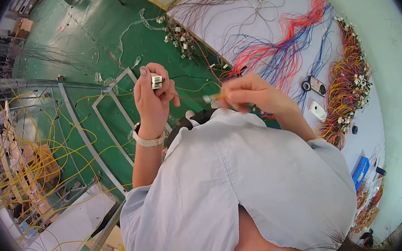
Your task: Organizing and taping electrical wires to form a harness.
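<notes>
My left hand (149,101) is closed round a small white connector housing (156,82), its slotted face showing between thumb and fingers. To the right, my right hand (253,94) pinches a thin yellowish wire; motion blurs its fingertips somewhat. A small pale piece (208,98) sticks out from that pinch toward the left hand. Between the two hands a thin reddish-brown wire (188,97) runs across, though where each end goes is hard to make out. Both hands are held up in front of my light shirt, above the green floor.
A pale table (259,28) at the right carries red wires (300,21), blue wires (290,46) and a thick bundle of mixed wires (344,82) with white connectors. A phone (317,111) and a black tape roll (306,86) lie there. Yellow wires (40,162) drape over a metal frame (82,127) at left.
</notes>
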### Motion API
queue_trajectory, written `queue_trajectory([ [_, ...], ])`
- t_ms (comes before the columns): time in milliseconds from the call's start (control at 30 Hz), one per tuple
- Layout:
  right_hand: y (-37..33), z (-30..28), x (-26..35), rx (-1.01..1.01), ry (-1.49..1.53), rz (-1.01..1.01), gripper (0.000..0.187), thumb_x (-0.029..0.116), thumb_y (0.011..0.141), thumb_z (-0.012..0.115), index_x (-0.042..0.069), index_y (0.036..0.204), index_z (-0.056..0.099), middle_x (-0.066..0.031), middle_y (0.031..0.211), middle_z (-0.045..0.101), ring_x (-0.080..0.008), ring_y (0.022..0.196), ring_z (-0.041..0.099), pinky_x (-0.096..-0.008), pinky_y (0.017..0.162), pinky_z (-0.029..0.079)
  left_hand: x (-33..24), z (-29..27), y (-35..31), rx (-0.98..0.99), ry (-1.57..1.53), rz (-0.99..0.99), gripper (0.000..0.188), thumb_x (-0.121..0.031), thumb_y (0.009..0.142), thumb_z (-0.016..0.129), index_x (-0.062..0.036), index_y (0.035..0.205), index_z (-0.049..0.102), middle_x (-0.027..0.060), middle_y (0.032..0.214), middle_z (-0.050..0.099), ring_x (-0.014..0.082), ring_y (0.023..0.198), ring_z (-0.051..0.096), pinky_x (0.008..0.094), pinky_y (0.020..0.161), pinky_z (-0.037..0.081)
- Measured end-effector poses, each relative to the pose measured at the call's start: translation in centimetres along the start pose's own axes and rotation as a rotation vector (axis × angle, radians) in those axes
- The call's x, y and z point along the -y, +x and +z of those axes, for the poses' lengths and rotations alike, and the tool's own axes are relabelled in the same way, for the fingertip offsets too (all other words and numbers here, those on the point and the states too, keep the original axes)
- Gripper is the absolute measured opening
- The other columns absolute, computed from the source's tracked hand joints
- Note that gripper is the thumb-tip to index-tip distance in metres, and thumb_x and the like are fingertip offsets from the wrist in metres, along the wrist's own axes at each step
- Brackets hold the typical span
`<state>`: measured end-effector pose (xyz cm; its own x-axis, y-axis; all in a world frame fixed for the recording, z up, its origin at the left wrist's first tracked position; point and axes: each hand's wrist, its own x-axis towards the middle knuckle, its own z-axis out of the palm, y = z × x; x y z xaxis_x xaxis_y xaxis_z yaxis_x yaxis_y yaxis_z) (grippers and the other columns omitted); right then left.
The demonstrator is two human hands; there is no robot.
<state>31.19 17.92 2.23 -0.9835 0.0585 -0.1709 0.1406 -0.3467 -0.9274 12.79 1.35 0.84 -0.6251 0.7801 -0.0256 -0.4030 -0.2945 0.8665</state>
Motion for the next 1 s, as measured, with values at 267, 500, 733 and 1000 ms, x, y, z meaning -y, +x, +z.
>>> queue_trajectory([
  [267,3.5,4.1,2.2,-0.475,-0.589,-0.424,0.015,0.016,0.089,0.06,0.003,0.08,0.061,-0.0014,0.057,0.047,-0.0055,0.051,0.042,-0.0253,0.045,0.033,-0.5,0.8,-1.2,0.028,-0.155,-0.141,0.04,-0.039,0.102,0.031,-0.0071,0.085,0.05,-0.0064,0.054,0.027,0.0047,0.042,0.025,0.0233,0.036,0.037],
  [500,5.1,5.7,1.2,-0.435,-0.974,-0.454,0.014,0.014,0.082,0.066,0.004,0.073,0.063,-0.0064,0.057,0.052,-0.0133,0.046,0.045,-0.027,0.043,0.036,-0.7,1.4,-1.8,-0.106,-0.129,-0.247,0.04,-0.042,0.1,0.038,-0.0068,0.087,0.051,-0.0076,0.053,0.026,0.0041,0.041,0.025,0.0236,0.035,0.035],
  [733,5.9,5.1,0.3,-0.444,-1.195,-0.733,0.009,0.013,0.077,0.069,0.009,0.072,0.062,-0.0047,0.057,0.052,-0.0184,0.046,0.051,-0.0303,0.041,0.039,-0.8,1.1,-2.1,-0.183,-0.016,-0.209,0.041,-0.041,0.1,0.037,-0.0055,0.086,0.052,-0.0067,0.052,0.029,0.0043,0.041,0.027,0.0237,0.035,0.037],
  [1000,6.0,4.7,0.6,-0.484,-1.462,-1.032,0.017,0.01,0.073,0.071,0.008,0.088,0.064,0.0006,0.06,0.048,-0.0143,0.048,0.05,-0.0269,0.04,0.038,-0.9,0.3,-1.7,-0.205,0.196,-0.153,0.038,-0.037,0.099,0.042,-0.0048,0.083,0.053,-0.0044,0.053,0.037,0.0043,0.039,0.031,0.0228,0.035,0.038],
])
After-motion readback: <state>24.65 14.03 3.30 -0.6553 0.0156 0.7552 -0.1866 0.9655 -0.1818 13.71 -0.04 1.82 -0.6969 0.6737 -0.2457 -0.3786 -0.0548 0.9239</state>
